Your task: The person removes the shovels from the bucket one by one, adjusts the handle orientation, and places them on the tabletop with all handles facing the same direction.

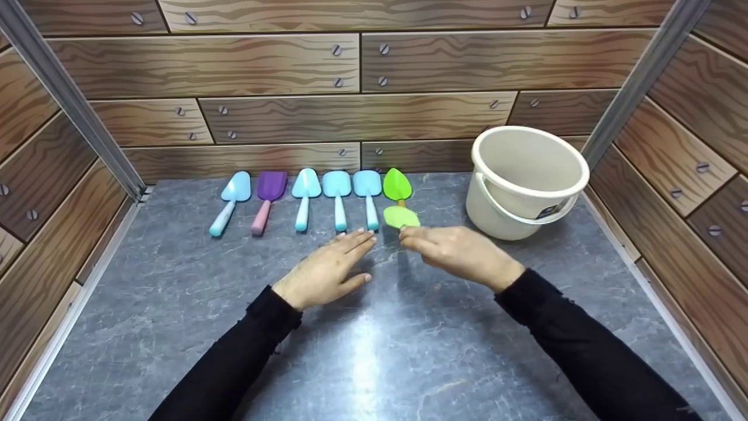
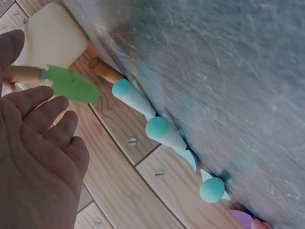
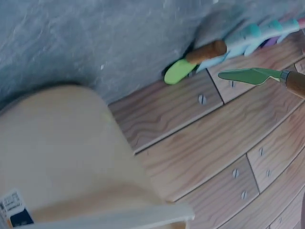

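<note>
My right hand (image 1: 461, 251) holds a small green trowel (image 1: 401, 217) up off the table, its blade pointing away. The wooden handle shows in the left wrist view beside the green blade (image 2: 74, 86); in the head view my fingers cover it. My left hand (image 1: 330, 269) hovers with straight fingers near the handle ends of the blue shovels (image 1: 367, 184), holding nothing. Another green trowel (image 1: 397, 184) lies at the right end of a row along the back. A purple shovel (image 1: 272, 186) with a pink handle and several light-blue shovels and trowels (image 1: 236, 187) make up the rest.
A cream bucket (image 1: 508, 216) with its handle hanging down at the front stands at the back right. Wood-patterned panels (image 1: 280, 64) close off the back and both sides. The grey marbled tabletop (image 1: 175, 327) stretches toward the front.
</note>
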`<state>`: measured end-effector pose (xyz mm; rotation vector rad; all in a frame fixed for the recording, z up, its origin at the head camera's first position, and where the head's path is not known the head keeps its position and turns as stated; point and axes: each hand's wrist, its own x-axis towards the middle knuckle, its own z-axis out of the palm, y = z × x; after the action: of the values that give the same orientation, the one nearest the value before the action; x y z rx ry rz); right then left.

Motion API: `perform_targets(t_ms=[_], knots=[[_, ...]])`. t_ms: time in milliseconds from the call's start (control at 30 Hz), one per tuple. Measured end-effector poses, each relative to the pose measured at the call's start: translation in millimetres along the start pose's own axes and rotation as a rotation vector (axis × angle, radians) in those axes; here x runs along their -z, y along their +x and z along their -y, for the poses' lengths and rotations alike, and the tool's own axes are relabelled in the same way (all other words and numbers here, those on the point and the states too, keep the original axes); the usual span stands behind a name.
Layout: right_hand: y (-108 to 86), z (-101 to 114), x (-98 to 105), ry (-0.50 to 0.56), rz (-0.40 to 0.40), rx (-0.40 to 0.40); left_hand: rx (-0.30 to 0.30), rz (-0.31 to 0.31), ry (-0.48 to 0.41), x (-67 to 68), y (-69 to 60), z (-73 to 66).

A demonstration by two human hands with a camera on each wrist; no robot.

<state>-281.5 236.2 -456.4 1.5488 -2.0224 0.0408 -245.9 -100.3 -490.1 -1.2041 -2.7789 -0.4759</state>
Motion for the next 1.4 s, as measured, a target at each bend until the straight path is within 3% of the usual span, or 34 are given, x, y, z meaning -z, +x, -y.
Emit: perform_targets(t_ms=[533, 867, 1000, 1167, 1400], knots=[[-2.9, 27.1, -24.0, -0.033, 0.189, 0.085, -0.001, -0.009, -0.021, 2.6, -2.5, 2.5], [-3.3, 34.8, -30.3, 0.082, 0.301, 0.101, -0.011, -0.007, -0.025, 3.6, 0.6, 1.3], [1.3, 28.2, -19.7, 0.14, 0.311, 0.033, -0.009, -0.006, -0.016, 5.8, 2.3, 0.5], [7.0, 0.3, 7.9, 0.161, 0.274, -0.097, -0.007, -0.026, -0.027, 12.0, 8.2, -2.6], [9.5, -44.2, 48.1, 0.208, 0.195, -0.361, 0.008, -0.056, -0.055, 17.3, 16.2, -7.8]])
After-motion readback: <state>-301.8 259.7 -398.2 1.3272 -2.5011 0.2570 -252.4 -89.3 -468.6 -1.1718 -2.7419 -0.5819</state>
